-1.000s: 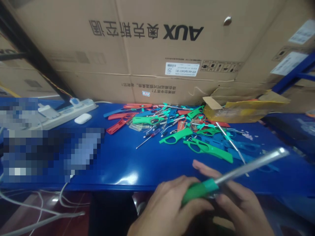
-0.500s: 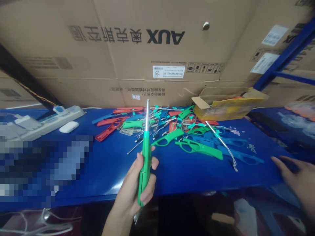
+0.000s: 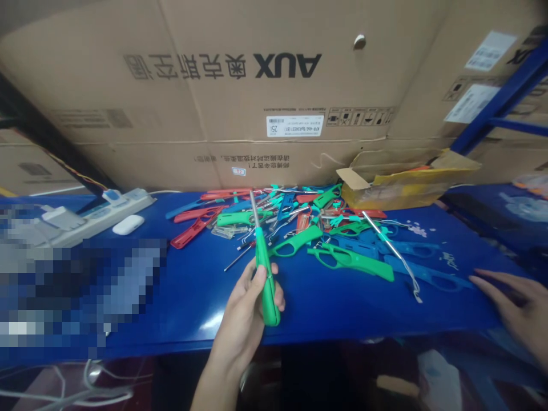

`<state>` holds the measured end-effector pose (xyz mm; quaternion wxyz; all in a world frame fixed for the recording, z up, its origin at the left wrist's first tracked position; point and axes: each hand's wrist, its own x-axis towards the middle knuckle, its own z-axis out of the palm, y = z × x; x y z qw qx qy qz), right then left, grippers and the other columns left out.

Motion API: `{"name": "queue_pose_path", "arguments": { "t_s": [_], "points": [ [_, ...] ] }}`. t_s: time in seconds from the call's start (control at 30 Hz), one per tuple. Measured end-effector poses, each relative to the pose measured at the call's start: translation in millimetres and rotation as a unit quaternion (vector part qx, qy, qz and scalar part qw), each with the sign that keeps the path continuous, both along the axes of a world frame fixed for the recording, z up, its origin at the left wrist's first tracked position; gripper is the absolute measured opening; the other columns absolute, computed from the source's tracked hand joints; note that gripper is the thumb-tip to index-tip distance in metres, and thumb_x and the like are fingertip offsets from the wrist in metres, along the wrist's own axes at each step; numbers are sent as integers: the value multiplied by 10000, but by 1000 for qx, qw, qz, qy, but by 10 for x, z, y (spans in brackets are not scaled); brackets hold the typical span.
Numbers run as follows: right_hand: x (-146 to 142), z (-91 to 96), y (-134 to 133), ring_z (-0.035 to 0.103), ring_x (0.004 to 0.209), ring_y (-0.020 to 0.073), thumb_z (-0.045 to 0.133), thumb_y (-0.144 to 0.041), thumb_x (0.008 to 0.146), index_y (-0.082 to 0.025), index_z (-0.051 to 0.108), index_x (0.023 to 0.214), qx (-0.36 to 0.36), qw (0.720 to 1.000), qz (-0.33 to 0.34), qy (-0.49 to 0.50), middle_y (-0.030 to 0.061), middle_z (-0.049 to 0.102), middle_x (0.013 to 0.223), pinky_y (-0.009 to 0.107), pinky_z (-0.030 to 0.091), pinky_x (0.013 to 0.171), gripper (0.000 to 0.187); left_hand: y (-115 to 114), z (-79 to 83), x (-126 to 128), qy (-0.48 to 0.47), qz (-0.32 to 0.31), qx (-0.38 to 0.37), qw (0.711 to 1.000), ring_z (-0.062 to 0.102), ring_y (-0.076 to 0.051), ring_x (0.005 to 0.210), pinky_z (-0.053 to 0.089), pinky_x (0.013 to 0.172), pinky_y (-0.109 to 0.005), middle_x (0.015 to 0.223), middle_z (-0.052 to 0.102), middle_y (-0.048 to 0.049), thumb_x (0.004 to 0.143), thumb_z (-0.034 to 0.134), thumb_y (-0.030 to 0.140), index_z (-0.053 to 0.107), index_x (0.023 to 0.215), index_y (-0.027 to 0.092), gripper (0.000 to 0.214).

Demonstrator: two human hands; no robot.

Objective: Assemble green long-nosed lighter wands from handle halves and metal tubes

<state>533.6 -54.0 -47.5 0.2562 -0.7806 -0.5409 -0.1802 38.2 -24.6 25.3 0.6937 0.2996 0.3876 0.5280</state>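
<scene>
My left hand (image 3: 245, 301) is closed around a green long-necked lighter (image 3: 269, 299), its metal tube tilted up and away to the left. My right hand (image 3: 520, 299) is at the right edge, fingers stretched and apart, holding nothing visible. Its fingertips are close to a blue lighter handle shell (image 3: 445, 279); whether they touch cannot be made out. Between the hands lie a green handle shell (image 3: 363, 264) and a metal lighter tube (image 3: 383, 237) with trailing wires. Behind them is a mixed pile of red, blue and green shells, tubes and small clear parts (image 3: 229, 230).
A torn cardboard box (image 3: 402, 191) wrapped in yellow tape stands at the back right. Large cartons (image 3: 192, 114) form the back wall. At left are a power strip (image 3: 124, 205), a white rounded case (image 3: 128, 224) and a pixelated area. The blue tabletop (image 3: 325, 314) ends at a front edge.
My left hand has tilted the green lighter, its butt swinging up and rightward and its tip leaning further left. My right hand stays near the right edge, and the view has shifted slightly.
</scene>
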Motion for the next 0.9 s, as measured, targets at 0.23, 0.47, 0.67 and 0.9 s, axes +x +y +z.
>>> {"name": "queue_pose_path", "arguments": {
  "t_s": [0.23, 0.47, 0.67, 0.9],
  "points": [
    [-47, 220, -12, 705, 1068, 279, 609, -377, 860, -298, 792, 887, -62, 991, 62, 104, 78, 755, 1143, 380, 516, 919, 201, -15, 23, 9, 4, -5, 3, 1000, 485, -96, 533, 429, 532, -211, 653, 525, 21, 994, 595, 422, 582, 1017, 170, 253],
    [-302, 367, 73, 701, 991, 258, 708, -292, 793, -307, 833, 838, -90, 983, 63, 149, 66, 720, 1093, 383, 513, 884, 134, -13, 24, 5, 10, -4, -5, 1000, 496, -97, 528, 428, 507, -217, 717, 572, 3, 954, 652, 445, 605, 1080, 181, 296],
    [-424, 444, 115, 715, 998, 261, 615, -306, 831, -306, 836, 816, -126, 981, 54, 135, 63, 757, 1067, 388, 506, 891, 222, -23, 31, 17, 12, -18, -5, 1000, 488, -93, 517, 441, 505, -212, 689, 556, 6, 939, 668, 462, 623, 1030, 167, 312],
    [-480, 522, 206, 738, 896, 297, 645, -362, 773, -291, 791, 774, -154, 977, 27, 146, 53, 791, 1006, 398, 505, 805, 163, -12, 66, 112, -8, 81, 2, 997, 478, -82, 504, 408, 434, -208, 866, 610, -6, 848, 780, 429, 520, 1349, 255, 590]
  ]
}}
